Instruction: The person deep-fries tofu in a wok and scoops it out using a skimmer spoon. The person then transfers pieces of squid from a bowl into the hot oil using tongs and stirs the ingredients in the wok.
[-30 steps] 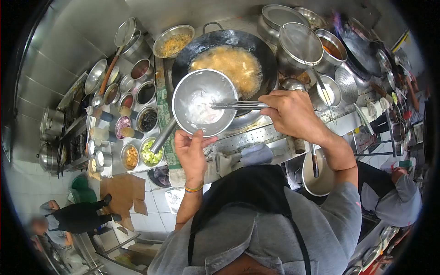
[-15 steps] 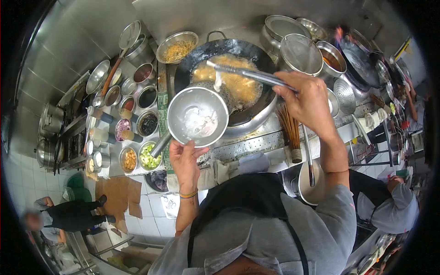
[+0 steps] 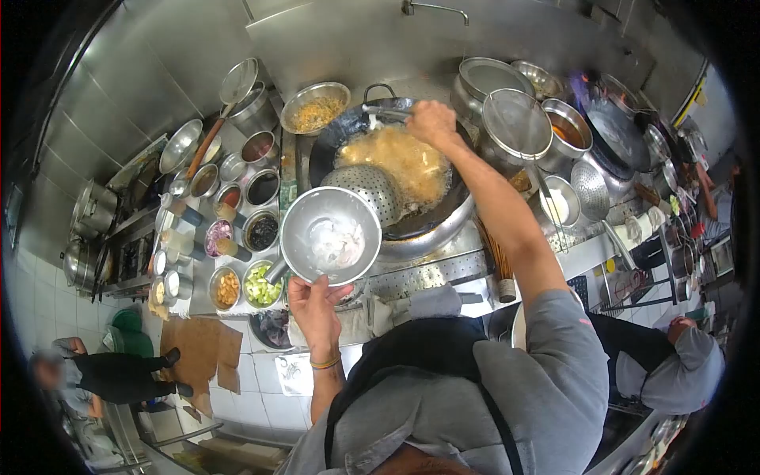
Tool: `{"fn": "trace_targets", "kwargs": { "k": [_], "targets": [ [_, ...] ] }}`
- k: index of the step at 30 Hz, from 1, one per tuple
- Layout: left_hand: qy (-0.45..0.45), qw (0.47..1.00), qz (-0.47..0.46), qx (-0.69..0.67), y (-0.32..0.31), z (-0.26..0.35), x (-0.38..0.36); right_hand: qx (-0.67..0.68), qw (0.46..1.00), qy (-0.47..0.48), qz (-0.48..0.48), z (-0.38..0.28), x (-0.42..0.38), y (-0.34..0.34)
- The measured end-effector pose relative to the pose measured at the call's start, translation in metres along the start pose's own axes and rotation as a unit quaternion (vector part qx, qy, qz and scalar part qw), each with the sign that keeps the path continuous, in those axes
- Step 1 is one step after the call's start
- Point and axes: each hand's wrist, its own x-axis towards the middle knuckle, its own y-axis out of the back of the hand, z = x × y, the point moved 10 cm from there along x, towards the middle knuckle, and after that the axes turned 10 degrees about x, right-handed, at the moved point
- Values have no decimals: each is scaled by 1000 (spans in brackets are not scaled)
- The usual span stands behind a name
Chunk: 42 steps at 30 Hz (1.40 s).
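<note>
My left hand [image 3: 315,313] grips the lower rim of a metal bowl [image 3: 297,218], which holds several white-coated pieces [image 3: 336,244]. Fingers closed, my right hand [image 3: 433,123] holds metal tongs [image 3: 388,112] over the far side of a black wok [image 3: 323,154]. By the tips of the tongs is a white-coated piece [image 3: 374,123]. Bubbling golden oil [image 3: 404,158] with pale pieces frying fills the wok. A perforated skimmer [image 3: 360,188] rests at the wok's near left, partly hidden behind the bowl. A metal handle [image 3: 277,271] sticks out left of the bowl.
Left of the wok stand small containers of sauces and chopped green vegetables [image 3: 261,283], and a bowl of golden crumbs [image 3: 317,113]. Right are a round strainer [image 3: 517,123], an orange-liquid pot [image 3: 566,131] and a bamboo brush [image 3: 504,285]. Other people stand at far left and right.
My right hand has moved away from me and to the left, carrying the tongs and white piece to the wok's far side. The bowl sits lower in view, uncovering more of the skimmer.
</note>
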Motion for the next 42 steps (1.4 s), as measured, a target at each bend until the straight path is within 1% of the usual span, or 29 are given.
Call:
{"fn": "trace_targets", "kwargs": {
  "k": [3, 4, 7, 9, 11, 13, 16, 17, 19, 22, 25, 26, 29, 31, 33, 42],
  "targets": [
    [-12, 1000, 0, -8, 6, 3, 3, -3, 999, 20, -26, -4, 5, -31],
    [-14, 1000, 4, -8, 7, 8, 5, 4, 1000, -7, -15, -2, 6, -29],
    [-18, 1000, 21, -10, 14, 13, 3, 83, 996, -36, 1, -22, -26, 30],
    [-24, 999, 26, 0, 19, 14, 6, 62, 996, 31, 53, -31, -45, 69],
    [-25, 999, 21, -4, 15, 13, 7, 137, 978, 123, 98, -39, -75, 110],
    [-23, 1000, 6, -6, 0, 16, 9, 111, 973, 190, 71, -55, -115, 146],
    [-26, 999, -32, 6, -22, 16, 12, 123, 973, 192, -21, -65, -166, 168],
    [-28, 998, -48, 9, -30, 15, 13, 102, 973, 202, -36, -69, -180, 172],
    [-43, 996, -74, 30, -43, 14, 16, 63, 971, 220, -68, -75, -204, 170],
    [-61, 991, -100, 59, -60, 16, 18, 15, 953, 302, -24, -82, -233, 171],
    [-67, 985, -133, 87, -72, 15, 18, -19, 943, 325, -60, -80, -243, 155],
    [-66, 982, -146, 96, -74, 14, 19, -15, 945, 322, -55, -78, -244, 150],
    [1, 981, -175, 88, -79, 8, 17, -49, 938, 339, -59, -78, -248, 132],
    [19, 979, -183, 86, -78, 5, 16, -41, 936, 346, -58, -76, -248, 124],
    [22, 980, -179, 78, -76, 4, 17, -28, 934, 349, -70, -75, -246, 117],
    [4, 992, -120, 46, -54, 15, 19, 4, 937, 350, -3, -84, -245, 141]
  ]
}}
